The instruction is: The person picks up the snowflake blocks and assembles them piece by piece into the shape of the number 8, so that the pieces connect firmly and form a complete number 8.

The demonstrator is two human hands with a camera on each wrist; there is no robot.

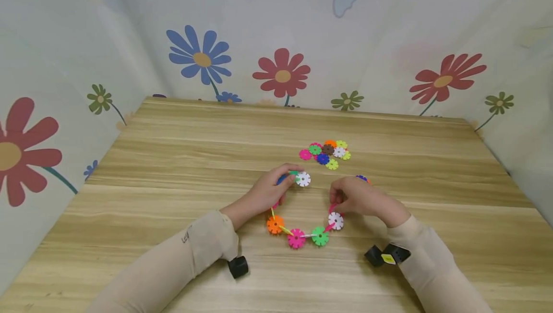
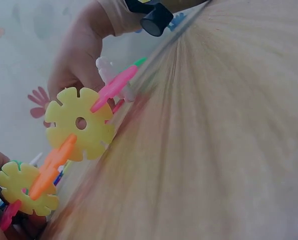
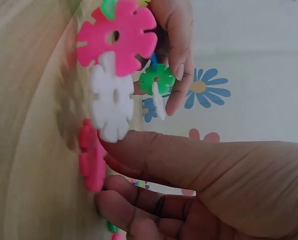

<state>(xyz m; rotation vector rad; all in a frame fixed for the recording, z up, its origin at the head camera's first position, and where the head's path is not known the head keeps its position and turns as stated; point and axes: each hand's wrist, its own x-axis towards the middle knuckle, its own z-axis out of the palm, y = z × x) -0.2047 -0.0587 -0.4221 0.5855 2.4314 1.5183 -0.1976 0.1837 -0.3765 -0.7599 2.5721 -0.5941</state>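
A curved chain of interlocked notched plastic discs lies between my hands in the head view. Its near part has an orange disc [image 1: 275, 224], a pink disc [image 1: 296, 238], a green disc [image 1: 320, 236] and a white disc [image 1: 335, 221]. At the chain's left end, my left hand [image 1: 265, 189] grips the linked discs, with another white disc [image 1: 303, 179] sticking out past the fingertips. My right hand [image 1: 363, 198] pinches a pink disc [image 3: 92, 160], joined to the white one, between thumb and fingers. Yellow discs [image 2: 78, 122] in the chain stand on edge in the left wrist view.
Loose discs in several colours, including a brown disc [image 1: 328, 150], lie in a small pile beyond the hands. A blue disc [image 1: 362, 177] shows partly behind the right hand. The wooden table [image 1: 194, 135] meets a flower-printed curtain [image 1: 242, 15] at the back.
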